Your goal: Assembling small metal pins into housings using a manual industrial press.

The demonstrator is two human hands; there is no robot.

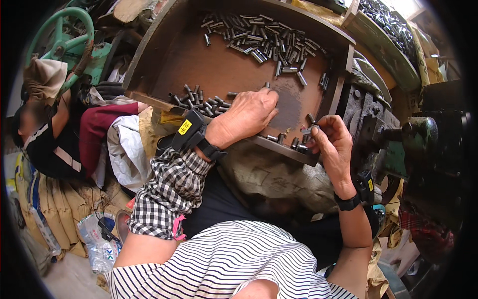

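Note:
A shallow wooden tray (172, 65) with a worn brown bottom lies in front of me. A large pile of short metal cylinders (259, 42) fills its far side, and a smaller cluster of them (196, 102) sits near the left front. My left hand (249, 112) is over the tray's near middle, fingers curled and mostly hidden; one cylinder (267, 85) shows just beyond its knuckles. At the near right corner my right hand (332, 142) pinches a metal cylinder (306, 131) between thumb and fingers. Several more cylinders (281, 138) stand or lean along the near wall beside it.
Dark machinery (418, 139) stands close on the right. At the far right a bin (386, 22) holds many metal pieces. A green handwheel (62, 37) is at the far left, with another person (64, 124) beneath it. Cloth sacking (276, 174) hangs below the tray.

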